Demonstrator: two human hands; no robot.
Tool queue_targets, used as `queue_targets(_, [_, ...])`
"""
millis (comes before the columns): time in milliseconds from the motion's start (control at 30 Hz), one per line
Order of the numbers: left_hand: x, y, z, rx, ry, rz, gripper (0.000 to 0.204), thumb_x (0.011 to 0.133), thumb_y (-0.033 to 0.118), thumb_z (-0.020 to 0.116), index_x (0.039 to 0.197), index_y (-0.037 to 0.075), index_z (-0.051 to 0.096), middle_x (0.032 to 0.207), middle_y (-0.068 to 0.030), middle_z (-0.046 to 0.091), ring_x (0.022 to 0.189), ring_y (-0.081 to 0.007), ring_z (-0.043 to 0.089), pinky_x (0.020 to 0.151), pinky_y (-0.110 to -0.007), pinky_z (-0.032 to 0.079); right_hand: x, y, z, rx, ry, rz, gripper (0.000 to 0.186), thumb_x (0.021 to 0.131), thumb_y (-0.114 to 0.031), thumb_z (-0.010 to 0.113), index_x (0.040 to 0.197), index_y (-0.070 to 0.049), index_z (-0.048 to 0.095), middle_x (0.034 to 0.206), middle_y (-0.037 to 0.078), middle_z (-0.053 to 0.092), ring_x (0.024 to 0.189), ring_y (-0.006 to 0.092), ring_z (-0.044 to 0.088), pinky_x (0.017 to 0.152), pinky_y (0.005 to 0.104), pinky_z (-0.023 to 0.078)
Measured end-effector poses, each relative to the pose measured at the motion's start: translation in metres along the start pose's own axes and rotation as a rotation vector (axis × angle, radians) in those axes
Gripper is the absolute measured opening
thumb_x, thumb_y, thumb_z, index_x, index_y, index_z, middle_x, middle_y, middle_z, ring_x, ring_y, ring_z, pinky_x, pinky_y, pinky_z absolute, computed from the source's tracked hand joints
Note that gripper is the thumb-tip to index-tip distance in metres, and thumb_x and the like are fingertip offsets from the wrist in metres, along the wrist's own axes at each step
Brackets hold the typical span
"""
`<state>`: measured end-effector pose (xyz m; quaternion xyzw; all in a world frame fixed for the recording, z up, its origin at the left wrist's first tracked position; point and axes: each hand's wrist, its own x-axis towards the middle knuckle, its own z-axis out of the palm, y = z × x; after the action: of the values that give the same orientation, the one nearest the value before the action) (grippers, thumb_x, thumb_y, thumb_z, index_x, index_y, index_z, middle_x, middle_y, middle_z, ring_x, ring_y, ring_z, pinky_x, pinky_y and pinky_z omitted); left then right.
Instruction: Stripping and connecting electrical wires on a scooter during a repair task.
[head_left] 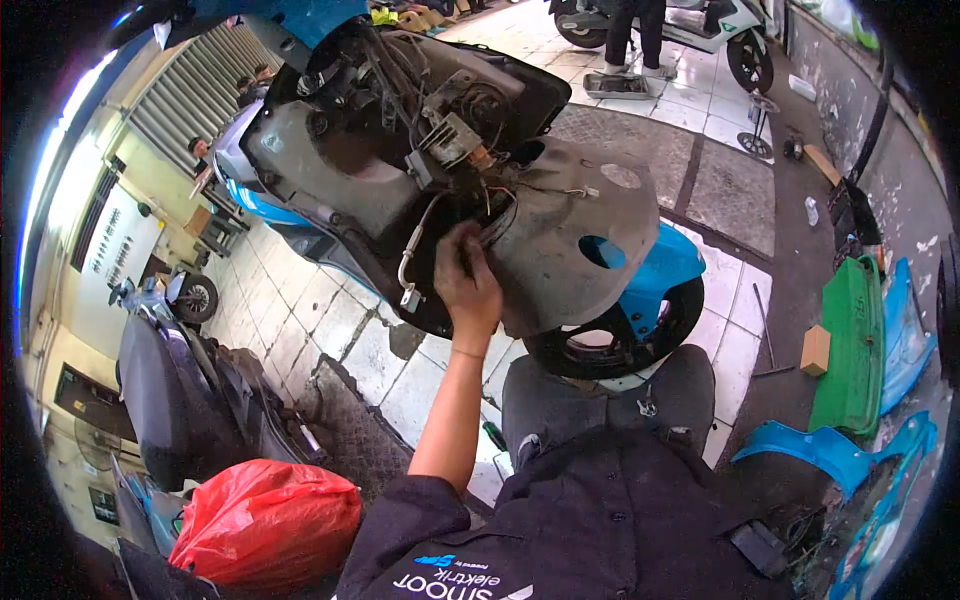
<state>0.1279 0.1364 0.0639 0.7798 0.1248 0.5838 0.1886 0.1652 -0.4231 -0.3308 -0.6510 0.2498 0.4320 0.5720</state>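
Observation:
My left hand (467,280) reaches into the opened front of a partly stripped blue scooter (660,268), its fingers curled and their tips partly hidden among thin wires (500,212) beside a dark gap. What they grip is too hidden to tell. A grey plastic inner panel (585,200) with an oval hole lies to the right of the hand, above the front wheel (668,320). Left of the hand hangs a silver tube or cable (412,250) with a bracket. A metal unit (450,130) with cables sits above. My right hand is not in view.
Another scooter's seat (160,400) and a red bag (260,515) are at lower left. A green toolbox (840,350), cardboard box (815,350) and blue panels (790,450) line the right wall. A person (640,30) stands by a white scooter behind; others sit at upper left.

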Motion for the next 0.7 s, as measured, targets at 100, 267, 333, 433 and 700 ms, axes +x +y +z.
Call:
queue_targets(100, [0.028,-0.017,0.006,-0.085,-0.028,-0.010,0.037,0.087,-0.001,0.065,0.123,0.003,0.062,0.102,-0.0136,0.066,0.086,-0.0296,0.065,0.076,-0.034,0.052,0.000,-0.003,0.015,-0.124,0.002,-0.035,0.036,0.097,-0.026,0.056,0.125,-0.005,0.056,0.114,0.008,0.066,0.090,0.0221,0.068,0.073,0.0342,0.057])
queue_targets(267, [0.055,-0.007,0.001,0.087,-0.228,0.093,0.039,0.083,0.000,0.069,0.122,0.005,0.067,0.104,-0.0137,0.069,0.089,-0.0290,0.067,0.078,-0.036,0.053,-0.002,-0.015,0.011,-0.254,0.046,-0.083,0.036,0.098,-0.029,0.057,0.124,-0.004,0.056,0.112,0.007,0.066,0.089,0.0214,0.068,0.074,0.0337,0.056])
queue_targets(333, [0.055,-0.025,-0.001,0.042,-0.173,0.200,0.035,0.081,0.000,0.071,0.115,0.006,0.070,0.100,-0.0145,0.071,0.091,-0.0294,0.069,0.078,-0.038,0.053,-0.004,-0.030,0.005,-0.293,0.076,-0.116,0.036,0.099,-0.030,0.057,0.124,-0.004,0.056,0.112,0.007,0.066,0.088,0.0212,0.068,0.074,0.0335,0.056])
queue_targets(433, [0.056,-0.018,0.006,0.038,-0.230,0.180,0.028,0.082,0.003,0.072,0.109,0.006,0.071,0.099,-0.0144,0.072,0.092,-0.0293,0.070,0.079,-0.040,0.053,-0.001,-0.054,-0.010,-0.169,0.176,-0.197,0.037,0.100,-0.032,0.057,0.124,-0.004,0.057,0.111,0.006,0.067,0.087,0.0208,0.067,0.074,0.0332,0.056])
queue_targets(700, [0.062,0.004,0.013,0.018,-0.249,-0.046,0.010,0.086,0.009,0.073,0.092,0.001,0.071,0.083,-0.0148,0.072,0.074,-0.0241,0.071,0.068,-0.033,0.052,-0.109,-0.256,0.076,0.343,-0.383,-0.733,0.076,0.092,-0.043,0.065,0.151,-0.006,0.036,0.146,0.014,0.048,0.120,0.0289,0.055,0.098,0.0456,0.049])
